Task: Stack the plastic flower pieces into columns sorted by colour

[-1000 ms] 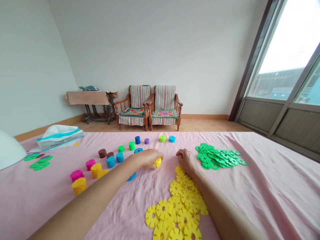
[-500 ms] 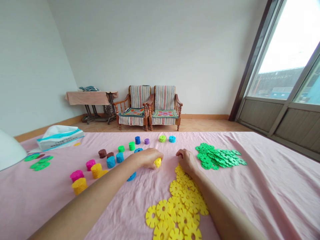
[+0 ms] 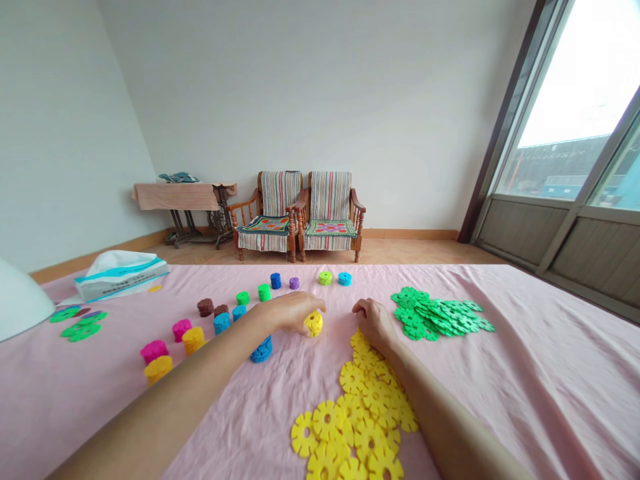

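My left hand (image 3: 290,312) is closed around a short stack of yellow snowflake discs (image 3: 314,324), holding it on its side on the pink cloth (image 3: 540,373). My right hand (image 3: 373,320) rests curled at the far end of a spread of loose yellow discs (image 3: 357,417); whether it grips one is hidden. A blue disc stack (image 3: 262,350) lies just under my left wrist.
Small stacks in yellow, pink, brown, blue, green and purple (image 3: 223,323) stand in an arc at the left. A heap of green discs (image 3: 440,315) lies at the right. A tissue pack (image 3: 120,275) and loose green discs (image 3: 75,320) sit far left. Two chairs (image 3: 300,213) stand beyond.
My left hand has lifted and turned slightly, so the yellow stack's face and the blue stack under the wrist show more. My right hand has stayed put.
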